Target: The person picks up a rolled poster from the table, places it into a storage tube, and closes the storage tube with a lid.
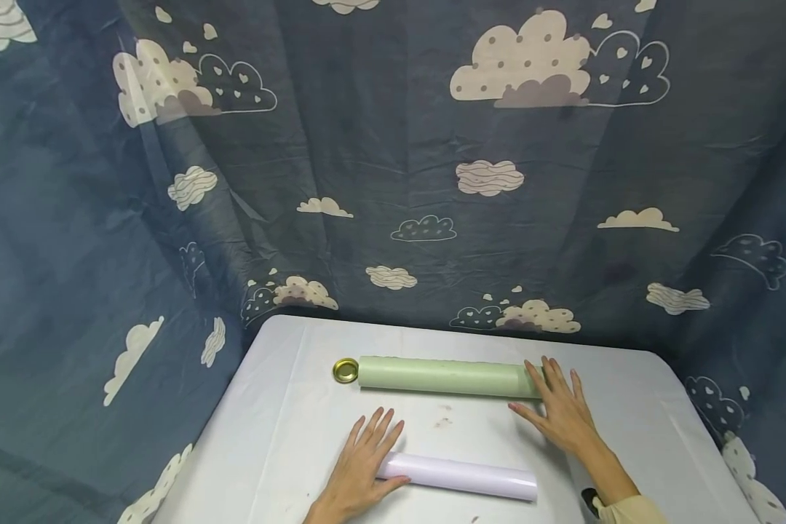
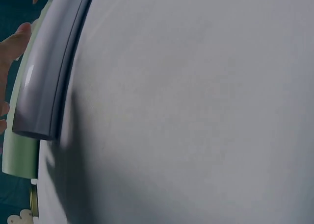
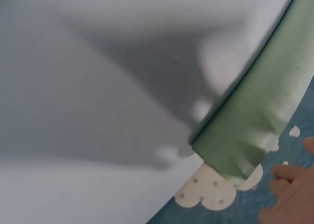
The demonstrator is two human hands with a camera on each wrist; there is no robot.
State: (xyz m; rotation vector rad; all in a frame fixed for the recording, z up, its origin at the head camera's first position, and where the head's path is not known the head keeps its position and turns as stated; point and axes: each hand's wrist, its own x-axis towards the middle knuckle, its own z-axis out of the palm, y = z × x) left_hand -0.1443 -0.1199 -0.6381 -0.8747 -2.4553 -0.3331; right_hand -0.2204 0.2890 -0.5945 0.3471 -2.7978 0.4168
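Observation:
A long pale green roll [image 1: 445,375] lies across the far part of the white table. My right hand [image 1: 563,415] is at its right end, fingers spread; whether they touch it I cannot tell. Nearer the front lies a shorter lilac roll [image 1: 465,475]. By its left end my left hand [image 1: 356,469] spreads its fingers, partly covering that end. In the left wrist view the lilac roll [image 2: 49,72] shows its end, with the green roll [image 2: 19,158] beyond. The right wrist view has the green roll's end [image 3: 235,150] beside the fingers [image 3: 289,177].
A small gold round tin or lid [image 1: 346,370] stands by the green roll's left end. The white table [image 1: 288,407] has rounded far corners and a few small brownish marks. A dark blue cloud-print cloth [image 1: 393,167] hangs behind and at both sides.

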